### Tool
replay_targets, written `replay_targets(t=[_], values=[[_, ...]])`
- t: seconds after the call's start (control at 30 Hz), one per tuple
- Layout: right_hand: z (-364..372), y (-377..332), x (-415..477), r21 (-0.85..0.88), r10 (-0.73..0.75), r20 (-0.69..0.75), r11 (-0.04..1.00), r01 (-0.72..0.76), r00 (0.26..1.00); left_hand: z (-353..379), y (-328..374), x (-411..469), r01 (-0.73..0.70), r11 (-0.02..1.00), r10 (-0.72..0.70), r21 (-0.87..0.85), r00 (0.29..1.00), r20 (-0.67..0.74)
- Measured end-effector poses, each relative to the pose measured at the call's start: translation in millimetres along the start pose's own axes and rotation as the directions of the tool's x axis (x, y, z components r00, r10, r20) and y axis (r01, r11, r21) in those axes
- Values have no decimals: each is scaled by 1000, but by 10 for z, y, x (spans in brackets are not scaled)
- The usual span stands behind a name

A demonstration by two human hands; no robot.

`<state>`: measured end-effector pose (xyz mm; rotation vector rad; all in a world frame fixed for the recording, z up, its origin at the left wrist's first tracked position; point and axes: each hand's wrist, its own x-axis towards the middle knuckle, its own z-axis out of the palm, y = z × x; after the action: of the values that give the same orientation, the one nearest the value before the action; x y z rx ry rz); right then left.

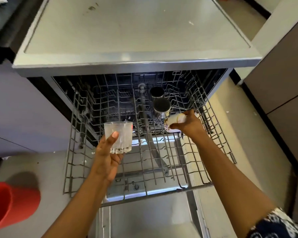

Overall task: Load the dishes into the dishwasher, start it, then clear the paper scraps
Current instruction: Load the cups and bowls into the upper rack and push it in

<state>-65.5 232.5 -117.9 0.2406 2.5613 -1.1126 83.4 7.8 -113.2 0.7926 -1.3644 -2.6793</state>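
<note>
The dishwasher stands open with its upper wire rack (79, 152) pulled out over the lowered door (144, 217). My left hand (107, 157) holds a clear cut-glass tumbler (119, 137) upright above the rack's left-middle. My right hand (187, 123) grips a cream patterned ceramic cup (173, 122), tipped on its side, over the rack's right part. Two steel cups (162, 105) stand in the rack just behind that cup.
The grey dishwasher top (136, 31) carries small white paper scraps (191, 23). More scraps lie on the floor at right (227, 112). A red bin (9, 203) stands on the floor at lower left. Cabinet fronts flank both sides.
</note>
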Motion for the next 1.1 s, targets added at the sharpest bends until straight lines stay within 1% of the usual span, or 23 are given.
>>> replay_targets(t=[0.1, 0.2, 0.3, 0.47, 0.63, 0.9, 1.1], values=[[142, 15, 204, -96, 18, 42, 995, -14, 999, -62, -53, 64, 4, 1000, -4, -12, 1000, -7], [259, 20, 316, -133, -14, 22, 991, 17, 1000, -128, -101, 97, 8, 1000, -8, -22, 1000, -2], [372, 19, 359, -214, -44, 41, 976, 52, 998, -158, -133, 106, 15, 1000, -15, -20, 1000, 4], [521, 40, 351, -290, -87, -11, 954, 80, 996, -181, -143, 104, 18, 999, -18, -32, 1000, 5], [566, 60, 334, -367, -127, 4, 923, 119, 992, -184, -135, 115, 24, 999, -25, -44, 1000, -8], [593, -5, 345, -552, -137, 100, 816, 170, 985, -192, -142, 141, 37, 998, -38, -47, 999, -23], [615, -42, 331, -576, -128, 153, 794, 193, 980, -189, -148, 178, 39, 998, -41, -50, 999, -32]])
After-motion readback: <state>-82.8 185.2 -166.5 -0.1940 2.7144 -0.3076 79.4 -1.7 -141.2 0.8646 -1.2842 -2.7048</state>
